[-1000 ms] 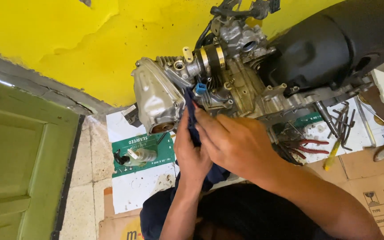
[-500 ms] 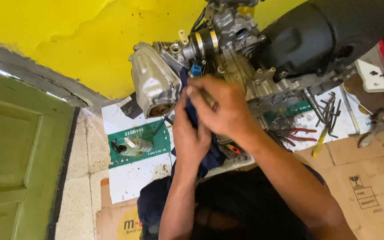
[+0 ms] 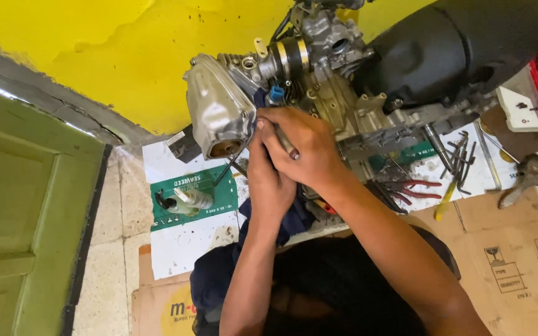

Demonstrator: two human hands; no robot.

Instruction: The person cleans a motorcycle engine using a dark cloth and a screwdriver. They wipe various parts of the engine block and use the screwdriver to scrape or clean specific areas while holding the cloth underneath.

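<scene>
Setting: yellow wall [image 3: 94, 56] at the far side, green door [image 3: 14, 211] at left, tiled floor spread with flattened cardboard [image 3: 518, 249] and printed paper sheets.
Work piece: small motorcycle engine [image 3: 319, 81] lying on its side on the floor, its silver cylinder head cover [image 3: 219, 115] pointing left and the black casing [image 3: 462, 43] at far right.
Right hand [image 3: 303, 146]: closed around a slim metal tool [image 3: 284, 142], most of the shank buried in the fist.
Tool axis: runs from the far left, beside the head cover, down toward the near right; the tip itself is hidden by the thumb.
Left hand [image 3: 269, 180]: tucked under and just left of the right hand, pressed against the engine over a dark blue rag [image 3: 294, 218]; how far it is closed, I cannot tell.
Nearer hand: the right hand is on the tool, and the cover lies just left of both.
Nearby: red-handled pliers [image 3: 412, 188], loose wrenches [image 3: 462, 155] and a yellow-handled screwdriver [image 3: 444, 200] to the right; a small bottle [image 3: 191, 199] on a green packet [image 3: 194, 196] to the left.
</scene>
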